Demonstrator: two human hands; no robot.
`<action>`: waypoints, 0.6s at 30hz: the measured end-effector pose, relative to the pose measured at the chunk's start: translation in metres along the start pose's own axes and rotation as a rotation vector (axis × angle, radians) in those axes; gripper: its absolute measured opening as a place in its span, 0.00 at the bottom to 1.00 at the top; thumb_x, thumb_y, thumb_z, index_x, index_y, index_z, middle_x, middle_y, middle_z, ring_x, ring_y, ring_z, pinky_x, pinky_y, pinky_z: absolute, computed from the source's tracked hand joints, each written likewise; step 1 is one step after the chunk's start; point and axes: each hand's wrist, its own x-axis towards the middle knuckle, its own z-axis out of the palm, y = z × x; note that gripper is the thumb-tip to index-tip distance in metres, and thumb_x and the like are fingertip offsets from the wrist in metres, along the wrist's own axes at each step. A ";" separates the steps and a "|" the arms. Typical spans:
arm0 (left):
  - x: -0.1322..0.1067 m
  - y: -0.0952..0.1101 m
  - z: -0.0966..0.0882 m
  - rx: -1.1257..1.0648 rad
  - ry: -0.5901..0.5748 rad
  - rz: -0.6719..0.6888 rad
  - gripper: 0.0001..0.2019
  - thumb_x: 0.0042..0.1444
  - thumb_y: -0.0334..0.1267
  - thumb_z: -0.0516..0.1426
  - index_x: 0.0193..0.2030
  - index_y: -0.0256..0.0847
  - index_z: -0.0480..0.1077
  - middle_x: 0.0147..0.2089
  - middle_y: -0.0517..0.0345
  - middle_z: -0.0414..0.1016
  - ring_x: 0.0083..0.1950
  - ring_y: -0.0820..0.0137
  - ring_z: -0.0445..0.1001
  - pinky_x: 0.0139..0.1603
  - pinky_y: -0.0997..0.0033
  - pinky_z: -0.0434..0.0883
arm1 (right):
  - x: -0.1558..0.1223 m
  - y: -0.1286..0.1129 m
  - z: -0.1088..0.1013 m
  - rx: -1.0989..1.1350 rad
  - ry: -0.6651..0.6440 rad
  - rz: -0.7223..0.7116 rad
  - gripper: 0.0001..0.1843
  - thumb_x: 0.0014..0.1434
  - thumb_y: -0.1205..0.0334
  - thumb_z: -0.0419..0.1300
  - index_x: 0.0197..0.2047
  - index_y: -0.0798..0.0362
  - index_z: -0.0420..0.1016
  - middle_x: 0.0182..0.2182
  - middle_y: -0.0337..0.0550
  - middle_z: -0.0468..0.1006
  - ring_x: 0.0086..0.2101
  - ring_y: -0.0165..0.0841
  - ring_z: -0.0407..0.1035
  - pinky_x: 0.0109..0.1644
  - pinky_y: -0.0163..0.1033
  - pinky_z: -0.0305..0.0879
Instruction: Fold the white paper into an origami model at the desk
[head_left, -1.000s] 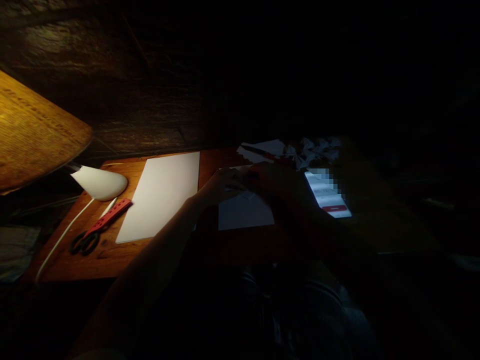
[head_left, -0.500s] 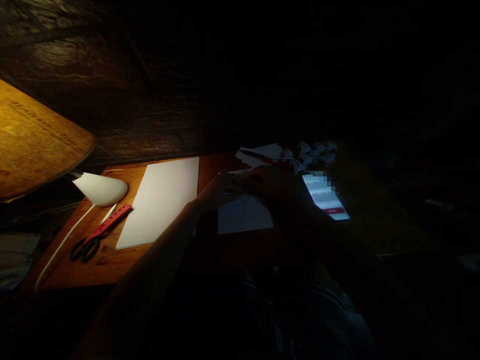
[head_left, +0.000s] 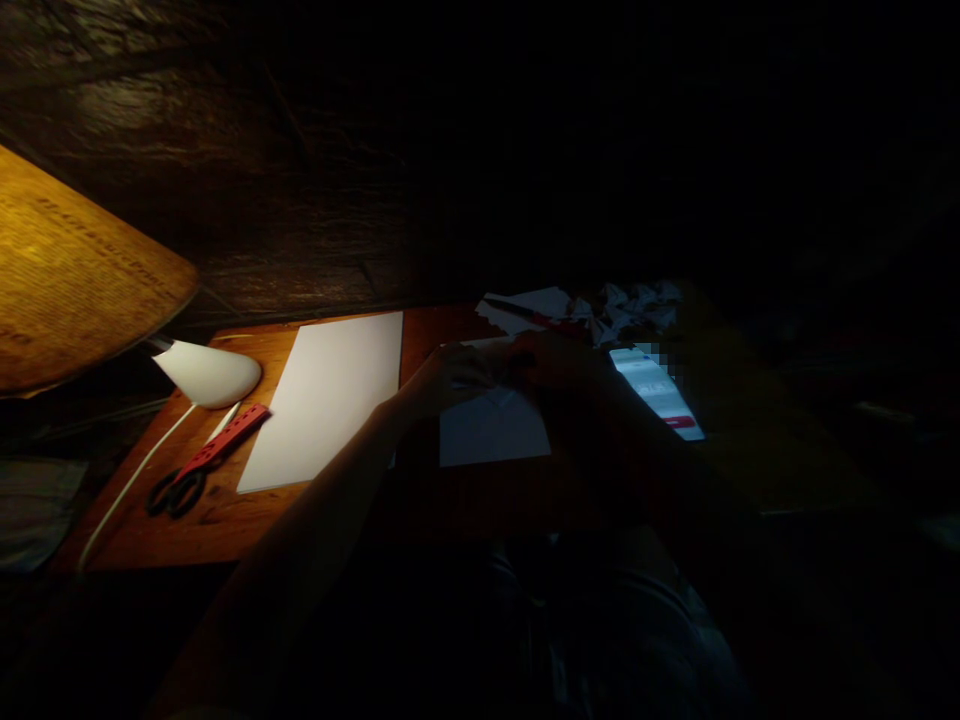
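My left hand (head_left: pixel 465 378) and my right hand (head_left: pixel 553 362) sit close together at the top edge of a folded white paper sheet (head_left: pixel 495 428). The left fingers press on the paper and seem to grip it. The right hand lies deep in shadow, so its grip is hidden. Both forearms reach in from the bottom of the view. A larger blank white sheet (head_left: pixel 324 400) lies to the left of my left forearm.
Black-handled scissors (head_left: pixel 176 492) lie beside a red perforated strip (head_left: pixel 225 437) on the wooden table (head_left: pixel 225 530). A white lamp head (head_left: pixel 208 373) hangs under a printed tan shade (head_left: pixel 75 270). A lit phone (head_left: pixel 656 392) and crumpled paper (head_left: pixel 630 303) lie at the right.
My right hand has shifted slightly to the right along the paper. The whole view has drifted a little, and the phone screen's display has changed.
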 end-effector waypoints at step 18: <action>0.002 0.003 0.000 -0.012 0.020 -0.019 0.07 0.66 0.42 0.65 0.44 0.48 0.86 0.48 0.51 0.85 0.53 0.60 0.81 0.60 0.53 0.76 | 0.000 -0.008 0.001 -0.085 -0.015 0.072 0.14 0.68 0.62 0.63 0.51 0.49 0.88 0.51 0.49 0.87 0.46 0.41 0.79 0.49 0.42 0.69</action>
